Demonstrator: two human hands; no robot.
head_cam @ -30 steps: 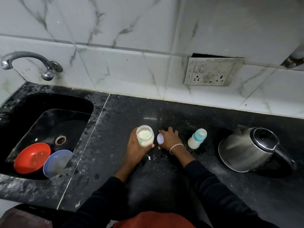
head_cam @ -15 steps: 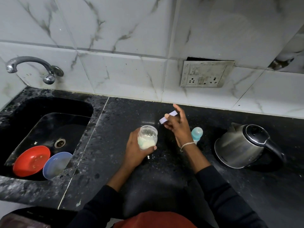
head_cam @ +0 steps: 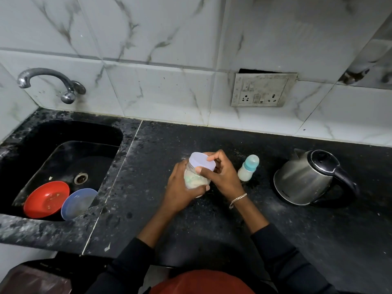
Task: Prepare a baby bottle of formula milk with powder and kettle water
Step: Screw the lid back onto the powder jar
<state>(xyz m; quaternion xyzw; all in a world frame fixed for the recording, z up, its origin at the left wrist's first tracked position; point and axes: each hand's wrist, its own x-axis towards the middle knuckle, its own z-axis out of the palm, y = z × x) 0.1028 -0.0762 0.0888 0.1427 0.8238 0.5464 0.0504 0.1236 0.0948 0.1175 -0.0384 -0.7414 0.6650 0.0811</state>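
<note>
A clear jar of pale powder [head_cam: 196, 181] is held tilted above the black counter [head_cam: 212, 225], with my left hand [head_cam: 180, 187] wrapped around its body. A pale lilac lid [head_cam: 201, 162] sits on the jar's mouth, and my right hand [head_cam: 222, 177] grips that lid by its rim. Just right of my hands stands a small baby bottle [head_cam: 248, 170] with a teal cap and whitish contents. The steel kettle [head_cam: 307, 179] with a black lid and handle stands further right, lid closed.
A black sink [head_cam: 63, 149] at the left holds a red bowl [head_cam: 45, 199] and a blue bowl [head_cam: 77, 203]. A steel tap [head_cam: 51, 81] juts from the marble wall. A socket plate [head_cam: 263, 90] is on the wall above the counter.
My right hand picked the lid up from the counter, lifted it, and brought it down onto the jar. My left hand has tilted the jar.
</note>
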